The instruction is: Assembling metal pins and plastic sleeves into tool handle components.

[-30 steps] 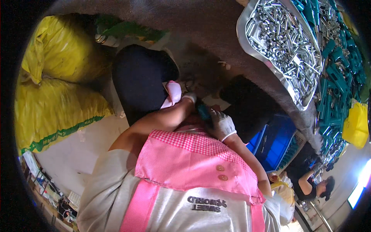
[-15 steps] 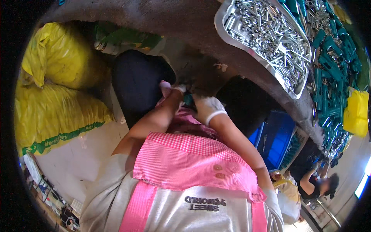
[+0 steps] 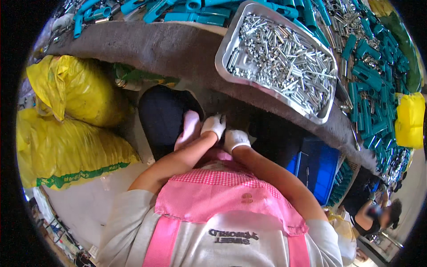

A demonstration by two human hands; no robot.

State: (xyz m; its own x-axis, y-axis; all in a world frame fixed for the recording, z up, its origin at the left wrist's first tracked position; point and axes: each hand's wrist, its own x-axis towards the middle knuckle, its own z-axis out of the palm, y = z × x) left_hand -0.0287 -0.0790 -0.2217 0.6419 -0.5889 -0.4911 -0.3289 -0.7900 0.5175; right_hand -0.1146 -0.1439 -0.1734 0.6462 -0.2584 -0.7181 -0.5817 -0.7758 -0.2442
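Observation:
Both of my hands wear white gloves and are low over my lap, close together between my dark-trousered knees. My left hand (image 3: 214,126) has its back toward me and its fingers curled downward. Just right of it, my right hand (image 3: 236,139) is rounded and closed. Whatever lies between or under the fingers is hidden. Under my forearms the pink apron (image 3: 222,193) bunches up, and a pink fold of cloth lies over my left knee. Ahead on the bench, a metal tray (image 3: 222,58) holds many small silver pins (image 3: 284,62).
Teal tool bodies (image 3: 373,80) pile along the bench (image 3: 147,49). Yellow sacks (image 3: 75,147) stand on my left. A blue crate (image 3: 318,167) sits at my right, near a yellow container (image 3: 410,120). Another person (image 3: 376,216) works farther right.
The view has tilted up, showing more of the bench and teal parts. My hands have drawn slightly apart. The teal bit seen between them earlier is out of sight.

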